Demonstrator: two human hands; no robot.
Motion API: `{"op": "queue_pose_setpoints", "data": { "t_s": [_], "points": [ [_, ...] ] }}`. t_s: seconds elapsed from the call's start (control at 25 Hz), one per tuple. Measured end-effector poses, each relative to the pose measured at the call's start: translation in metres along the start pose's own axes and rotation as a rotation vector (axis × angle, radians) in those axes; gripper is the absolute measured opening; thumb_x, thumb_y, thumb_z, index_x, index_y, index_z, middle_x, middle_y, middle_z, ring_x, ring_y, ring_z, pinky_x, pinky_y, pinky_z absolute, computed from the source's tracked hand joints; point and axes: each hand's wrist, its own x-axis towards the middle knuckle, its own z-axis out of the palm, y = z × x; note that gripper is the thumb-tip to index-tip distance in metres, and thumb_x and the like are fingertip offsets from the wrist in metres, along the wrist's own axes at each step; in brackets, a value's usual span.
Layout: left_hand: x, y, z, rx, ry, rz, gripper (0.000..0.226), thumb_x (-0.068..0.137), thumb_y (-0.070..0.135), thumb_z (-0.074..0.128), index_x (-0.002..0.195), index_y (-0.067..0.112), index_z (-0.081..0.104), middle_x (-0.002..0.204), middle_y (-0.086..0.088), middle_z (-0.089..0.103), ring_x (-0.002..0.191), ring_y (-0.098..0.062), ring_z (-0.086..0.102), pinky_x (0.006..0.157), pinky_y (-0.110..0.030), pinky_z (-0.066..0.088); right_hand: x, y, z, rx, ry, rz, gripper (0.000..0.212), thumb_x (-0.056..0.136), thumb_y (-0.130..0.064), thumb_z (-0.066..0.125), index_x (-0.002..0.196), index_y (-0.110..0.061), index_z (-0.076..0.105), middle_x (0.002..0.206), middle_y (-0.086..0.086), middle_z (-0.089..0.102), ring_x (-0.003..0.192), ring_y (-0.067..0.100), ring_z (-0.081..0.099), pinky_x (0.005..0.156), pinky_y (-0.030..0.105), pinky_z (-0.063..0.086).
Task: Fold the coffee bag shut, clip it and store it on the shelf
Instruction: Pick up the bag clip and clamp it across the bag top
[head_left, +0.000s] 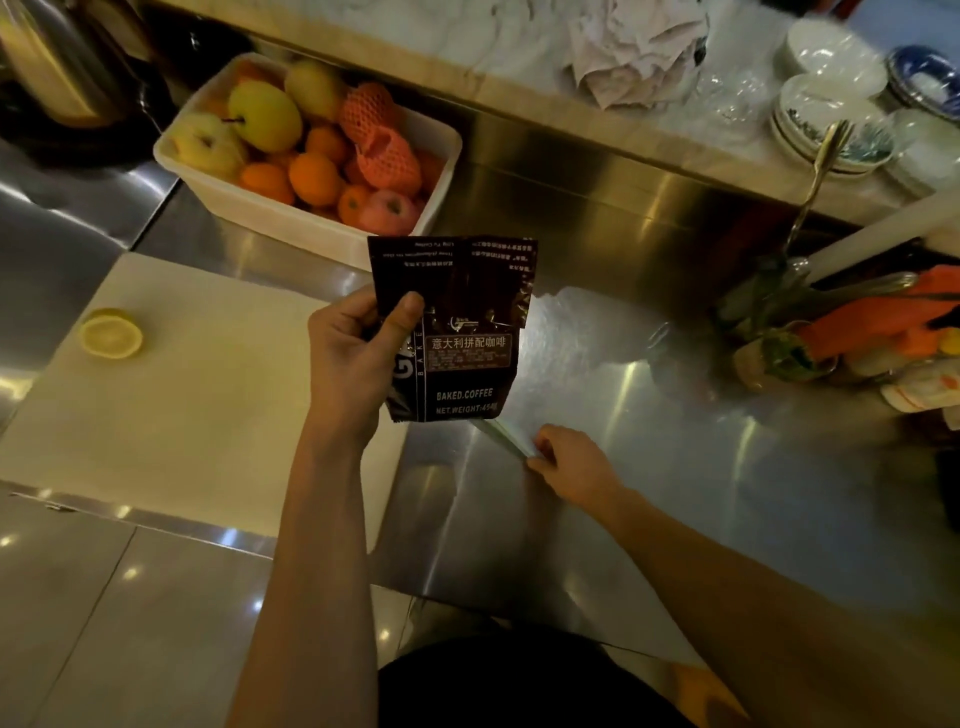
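From the head camera, you have the coffee bag (457, 332) held upright at the centre of the frame, clear above the steel bench (649, 467), with your left hand (353, 364) gripping its left edge, thumb across the printed face and fingers behind. The top already looks folded down once into a flat flap, so the foil seems to hold a crease; expect it to be stiff and slick, light for its bulk, with loose contents that shift and sag if you tilt it. Pinch the folded band itself, not the soft belly, so the fold cannot spring open. Your right hand (571, 462), just below and right of the bag, is closed lightly on a long, thin clip (506, 439) lying on the bench; it looks pale and flat, and likely slippery on the metal, so take it by its near end. The cutting board (182, 395) with a lemon half (110, 332) sits at left, the fruit tub (311, 228) at upper left. No shelf shows.
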Motion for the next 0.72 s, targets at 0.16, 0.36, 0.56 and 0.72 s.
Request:
{"op": "queue_pose_setpoints", "data": {
  "t_s": [0.16,0.36,0.56,0.72],
  "points": [
    [0.006,-0.005,0.004,0.002,-0.027,-0.005,0.014,0.091,0.009,0.064,0.099,0.016,0.073,0.089,0.007,0.078,0.085,-0.015,0.072,0.075,-0.032,0.057,-0.006,0.008,-0.007,0.229,0.065,0.098,0.016,0.090,-0.027,0.064,0.097,-0.015,0.057,0.089,0.009,0.067,0.078,0.025,0.066,0.072,0.038,0.057],
    [0.005,-0.010,0.023,-0.027,-0.064,-0.038,0.013,0.091,0.011,0.064,0.100,0.015,0.072,0.089,0.006,0.078,0.085,-0.015,0.073,0.074,-0.030,0.057,-0.013,0.024,-0.022,0.434,0.178,0.234,0.014,0.090,-0.023,0.066,0.094,-0.015,0.055,0.087,0.006,0.064,0.073,0.018,0.063,0.057,0.021,0.046],
    [-0.001,-0.012,0.048,-0.020,-0.093,-0.041,0.014,0.092,0.008,0.062,0.102,0.013,0.071,0.088,0.006,0.078,0.086,-0.015,0.073,0.076,-0.031,0.058,-0.020,0.052,-0.030,0.505,0.221,0.345,0.017,0.091,-0.022,0.062,0.099,-0.009,0.055,0.088,0.012,0.065,0.077,0.025,0.065,0.066,0.033,0.054],
    [-0.015,-0.012,0.077,-0.003,-0.085,-0.032,0.012,0.092,0.008,0.063,0.098,0.013,0.072,0.084,0.007,0.078,0.080,-0.013,0.073,0.071,-0.031,0.056,-0.031,0.080,-0.036,0.581,0.199,0.339,0.017,0.096,-0.019,0.055,0.104,-0.004,0.050,0.086,0.007,0.059,0.069,0.015,0.059,0.056,0.023,0.050]
  ]
}}
